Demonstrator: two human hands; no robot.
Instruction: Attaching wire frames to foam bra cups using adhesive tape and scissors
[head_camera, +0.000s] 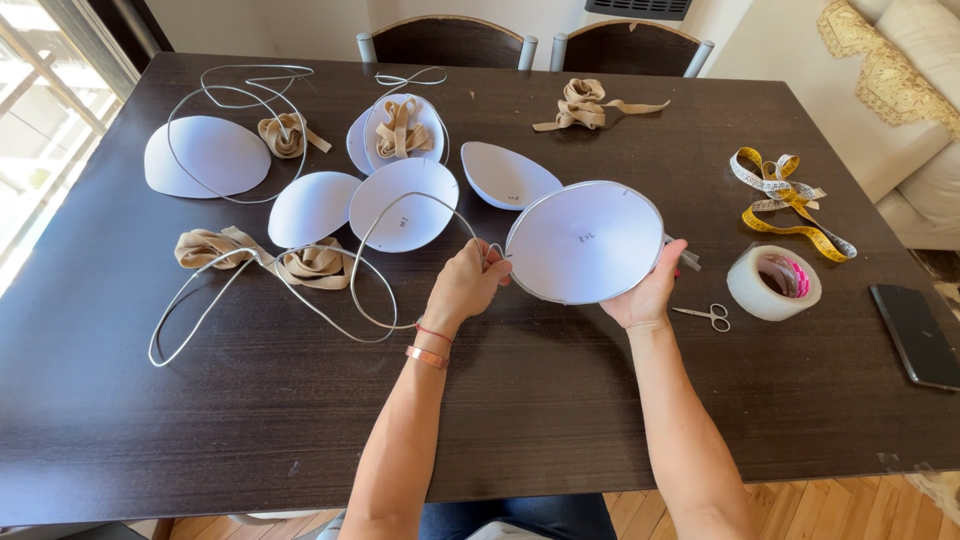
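Note:
My right hand (648, 292) grips the right rim of a white moulded foam cup (584, 240), held tilted above the dark wooden table (520, 400). A grey cord (300, 290) runs around the cup's edge. My left hand (466, 285) pinches that cord at the cup's left rim; the rest of the cord trails left in loose loops over the table. Small scissors (706, 314) lie just right of my right wrist.
Several more white foam cups (402, 204) lie at the back left, with beige elastic bundles (312, 264) and another grey cord (236, 96). On the right are a yellow measuring tape (786, 200), a tape roll (773, 282) and a dark phone (916, 334). Two chairs (446, 40) stand beyond.

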